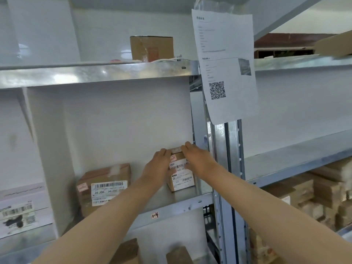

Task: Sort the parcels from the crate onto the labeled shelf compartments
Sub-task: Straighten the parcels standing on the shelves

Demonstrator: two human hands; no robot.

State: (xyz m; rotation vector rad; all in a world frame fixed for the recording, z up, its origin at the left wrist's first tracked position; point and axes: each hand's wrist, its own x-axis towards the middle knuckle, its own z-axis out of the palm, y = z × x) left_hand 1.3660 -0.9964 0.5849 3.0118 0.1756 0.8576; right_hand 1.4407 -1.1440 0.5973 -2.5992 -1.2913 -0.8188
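Placing step: left hand [158, 166] and right hand [198, 159] grip the small parcel [181, 181] between them, fingers curled over its top; beneath the fingertips it seems seated on the shelf [181, 206]; advisable: square it, label outward, then release.

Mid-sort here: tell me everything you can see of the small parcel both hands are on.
The small parcel is a brown cardboard box standing upright at the right end of the shelf tagged 1-4. White barcode labels, one reading K20, cover its front, with a red-and-white sticker above. The left hand holds its left side, the right hand its top. It stands apart from the larger parcel.
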